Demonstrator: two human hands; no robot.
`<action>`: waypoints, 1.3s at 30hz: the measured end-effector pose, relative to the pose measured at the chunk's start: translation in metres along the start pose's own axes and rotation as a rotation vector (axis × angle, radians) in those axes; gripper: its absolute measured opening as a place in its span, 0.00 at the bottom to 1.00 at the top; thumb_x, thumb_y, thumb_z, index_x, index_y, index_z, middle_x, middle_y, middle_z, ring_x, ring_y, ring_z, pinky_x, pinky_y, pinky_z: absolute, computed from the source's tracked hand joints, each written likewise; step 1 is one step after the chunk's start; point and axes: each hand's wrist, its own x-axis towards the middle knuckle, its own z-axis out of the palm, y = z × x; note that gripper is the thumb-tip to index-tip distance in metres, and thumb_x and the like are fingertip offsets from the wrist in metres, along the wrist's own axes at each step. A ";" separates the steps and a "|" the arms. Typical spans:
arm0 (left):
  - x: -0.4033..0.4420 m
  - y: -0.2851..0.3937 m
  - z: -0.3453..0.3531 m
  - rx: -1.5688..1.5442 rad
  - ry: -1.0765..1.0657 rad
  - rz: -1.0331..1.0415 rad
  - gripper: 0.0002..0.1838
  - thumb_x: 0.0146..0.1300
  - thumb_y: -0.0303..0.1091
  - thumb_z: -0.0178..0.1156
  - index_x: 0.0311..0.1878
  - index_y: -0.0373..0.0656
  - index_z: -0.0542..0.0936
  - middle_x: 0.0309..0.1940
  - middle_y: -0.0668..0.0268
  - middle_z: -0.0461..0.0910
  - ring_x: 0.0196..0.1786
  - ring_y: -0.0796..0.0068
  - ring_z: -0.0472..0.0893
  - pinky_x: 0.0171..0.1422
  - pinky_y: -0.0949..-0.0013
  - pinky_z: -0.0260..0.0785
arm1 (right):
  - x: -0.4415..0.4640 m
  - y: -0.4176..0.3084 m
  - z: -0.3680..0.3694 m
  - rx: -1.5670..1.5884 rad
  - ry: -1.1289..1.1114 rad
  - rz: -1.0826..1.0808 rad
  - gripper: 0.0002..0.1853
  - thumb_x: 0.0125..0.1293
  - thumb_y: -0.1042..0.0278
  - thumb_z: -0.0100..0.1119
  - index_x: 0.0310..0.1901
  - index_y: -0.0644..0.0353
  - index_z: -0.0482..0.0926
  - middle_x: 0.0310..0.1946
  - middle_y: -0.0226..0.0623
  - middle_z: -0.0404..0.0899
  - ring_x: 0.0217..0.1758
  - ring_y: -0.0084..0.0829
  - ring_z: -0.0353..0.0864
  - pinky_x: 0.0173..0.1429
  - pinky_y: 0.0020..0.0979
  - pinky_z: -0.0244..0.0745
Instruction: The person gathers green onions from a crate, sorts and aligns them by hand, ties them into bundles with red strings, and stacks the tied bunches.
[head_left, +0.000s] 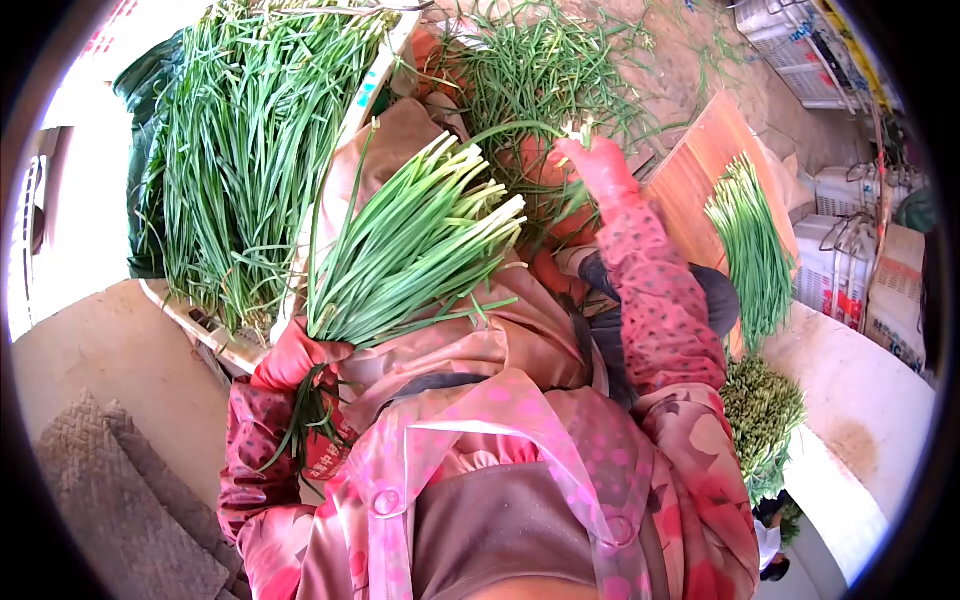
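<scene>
- The left hand (300,357) has its fingers curled tight round the leafy end of a big bunch of green stalks (410,262) — a full grip.
- That bunch lies slantwise across the brown apron (480,335), pale ends fanned away from the body and towards the right.
- Some loose dark leaves (310,415) dangle just below the same hand.
- Out in front, the right hand (602,168) has its fingers pinched nearly closed on a few pale-ended stalks (578,132), apart from the bunch.
- Over on the person's left, a pale-rimmed crate (190,322) is heaped with long greens (255,150).
- Thin green scraps (545,70) sprawl in a tangled pile ahead, partly over the ground (690,85).
- On the right, a wooden board (690,185) leans at a tilt with a neat bundle (752,250) on it; another bundle (765,405) sits nearer the person.
- White crates (835,255) stand farther off to the right — and a woven mat (120,505) lies at near left.
</scene>
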 end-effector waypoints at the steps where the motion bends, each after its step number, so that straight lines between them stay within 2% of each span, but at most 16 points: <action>1: 0.003 -0.002 -0.003 0.013 -0.018 0.015 0.11 0.50 0.23 0.66 0.39 0.38 0.80 0.19 0.66 0.78 0.18 0.75 0.76 0.22 0.74 0.68 | -0.019 -0.024 -0.002 -0.062 -0.039 -0.097 0.15 0.65 0.56 0.59 0.32 0.60 0.83 0.32 0.33 0.85 0.34 0.28 0.83 0.38 0.32 0.76; 4: 0.002 0.005 0.002 0.031 -0.029 0.047 0.10 0.51 0.22 0.65 0.39 0.37 0.81 0.20 0.66 0.79 0.18 0.75 0.76 0.23 0.73 0.68 | -0.065 -0.056 0.033 -0.309 -0.108 -0.682 0.17 0.59 0.51 0.64 0.28 0.59 0.83 0.29 0.39 0.83 0.37 0.39 0.83 0.42 0.36 0.75; 6: 0.000 0.009 0.004 0.040 -0.029 0.055 0.11 0.51 0.23 0.65 0.39 0.37 0.80 0.19 0.65 0.78 0.19 0.75 0.76 0.23 0.73 0.68 | -0.084 -0.070 0.068 -0.805 -0.179 -0.675 0.16 0.54 0.50 0.66 0.31 0.57 0.83 0.28 0.43 0.82 0.38 0.43 0.82 0.43 0.39 0.75; 8: -0.008 0.020 0.008 0.099 -0.025 0.001 0.09 0.52 0.24 0.66 0.38 0.38 0.81 0.19 0.67 0.78 0.19 0.77 0.75 0.23 0.73 0.66 | -0.081 -0.040 0.107 -0.747 0.008 -0.763 0.15 0.52 0.56 0.65 0.35 0.58 0.82 0.34 0.43 0.81 0.40 0.47 0.81 0.47 0.44 0.75; 9: -0.010 0.022 0.009 0.153 -0.020 -0.058 0.06 0.53 0.25 0.66 0.36 0.38 0.82 0.19 0.69 0.78 0.19 0.78 0.75 0.24 0.73 0.64 | -0.071 -0.024 0.118 -0.669 0.122 -0.978 0.13 0.51 0.61 0.61 0.35 0.58 0.82 0.27 0.41 0.81 0.36 0.43 0.82 0.41 0.43 0.76; 11: -0.011 0.017 0.009 0.149 -0.018 -0.058 0.06 0.54 0.27 0.66 0.35 0.38 0.82 0.19 0.68 0.78 0.19 0.78 0.75 0.24 0.73 0.64 | -0.063 -0.015 0.114 -1.061 -0.017 -0.524 0.09 0.48 0.68 0.58 0.29 0.62 0.82 0.24 0.46 0.81 0.25 0.43 0.82 0.29 0.44 0.76; 12: -0.011 0.017 0.009 0.151 -0.019 -0.049 0.05 0.54 0.28 0.66 0.33 0.38 0.82 0.19 0.68 0.78 0.19 0.78 0.75 0.24 0.73 0.64 | -0.052 -0.007 0.102 -1.015 0.164 -0.378 0.08 0.50 0.68 0.57 0.25 0.62 0.81 0.23 0.49 0.80 0.27 0.43 0.84 0.30 0.46 0.77; 14: -0.013 0.019 0.010 0.132 -0.013 -0.061 0.06 0.54 0.29 0.66 0.33 0.38 0.81 0.19 0.68 0.78 0.19 0.78 0.75 0.23 0.73 0.65 | -0.028 0.008 0.051 -0.792 0.058 -0.137 0.12 0.60 0.62 0.53 0.33 0.61 0.82 0.30 0.50 0.82 0.34 0.51 0.83 0.40 0.48 0.77; 16: -0.010 0.016 0.005 0.174 -0.042 -0.081 0.06 0.54 0.29 0.66 0.34 0.38 0.81 0.18 0.67 0.78 0.18 0.77 0.75 0.23 0.73 0.66 | -0.012 0.004 0.009 -0.930 -0.025 0.051 0.19 0.61 0.54 0.58 0.43 0.61 0.81 0.39 0.53 0.82 0.44 0.49 0.82 0.49 0.45 0.76; 18: -0.006 0.011 0.004 0.146 -0.057 -0.043 0.06 0.54 0.29 0.66 0.34 0.37 0.81 0.18 0.67 0.78 0.18 0.77 0.75 0.23 0.73 0.66 | -0.015 -0.023 -0.003 -0.799 0.016 -0.178 0.28 0.58 0.46 0.63 0.51 0.62 0.79 0.43 0.51 0.82 0.48 0.42 0.83 0.51 0.40 0.75; 20: -0.005 0.012 0.006 0.130 -0.072 -0.007 0.07 0.54 0.28 0.66 0.35 0.37 0.81 0.18 0.67 0.78 0.18 0.77 0.75 0.22 0.73 0.66 | -0.010 -0.054 0.028 -0.104 -0.097 -0.156 0.32 0.57 0.42 0.65 0.54 0.63 0.76 0.42 0.45 0.82 0.45 0.32 0.82 0.49 0.34 0.74; 24: -0.008 0.021 0.009 0.162 -0.046 -0.081 0.11 0.51 0.25 0.66 0.39 0.35 0.80 0.21 0.65 0.78 0.22 0.75 0.78 0.26 0.73 0.68 | -0.003 -0.067 0.108 -0.044 -0.385 -0.189 0.22 0.61 0.47 0.62 0.38 0.62 0.82 0.32 0.40 0.84 0.38 0.32 0.81 0.46 0.35 0.73; 30: 0.003 0.020 0.019 0.197 -0.077 -0.037 0.10 0.55 0.30 0.66 0.39 0.36 0.82 0.19 0.69 0.76 0.20 0.79 0.74 0.26 0.74 0.65 | 0.016 -0.022 0.119 0.562 -0.178 0.077 0.15 0.67 0.58 0.57 0.34 0.64 0.79 0.29 0.36 0.83 0.27 0.26 0.79 0.36 0.28 0.74; 34: 0.007 0.036 0.027 0.191 -0.112 -0.108 0.08 0.53 0.29 0.67 0.35 0.38 0.82 0.19 0.69 0.77 0.20 0.79 0.74 0.25 0.73 0.65 | 0.032 -0.008 0.100 0.367 -0.049 0.059 0.17 0.67 0.56 0.57 0.36 0.65 0.79 0.22 0.29 0.77 0.22 0.22 0.74 0.27 0.26 0.70; 37: 0.006 0.025 0.021 0.193 -0.142 -0.047 0.07 0.54 0.28 0.66 0.36 0.38 0.82 0.19 0.70 0.76 0.21 0.81 0.73 0.26 0.73 0.64 | 0.040 0.003 0.047 0.561 0.089 0.117 0.18 0.68 0.53 0.54 0.40 0.63 0.80 0.16 0.19 0.59 0.15 0.15 0.66 0.17 0.19 0.54; 39: 0.000 0.028 0.022 0.208 -0.152 -0.058 0.06 0.55 0.27 0.65 0.37 0.38 0.83 0.20 0.71 0.77 0.22 0.82 0.73 0.27 0.74 0.64 | 0.024 -0.040 0.029 0.228 -0.041 0.157 0.27 0.66 0.41 0.52 0.46 0.61 0.79 0.25 0.26 0.75 0.23 0.20 0.75 0.26 0.26 0.66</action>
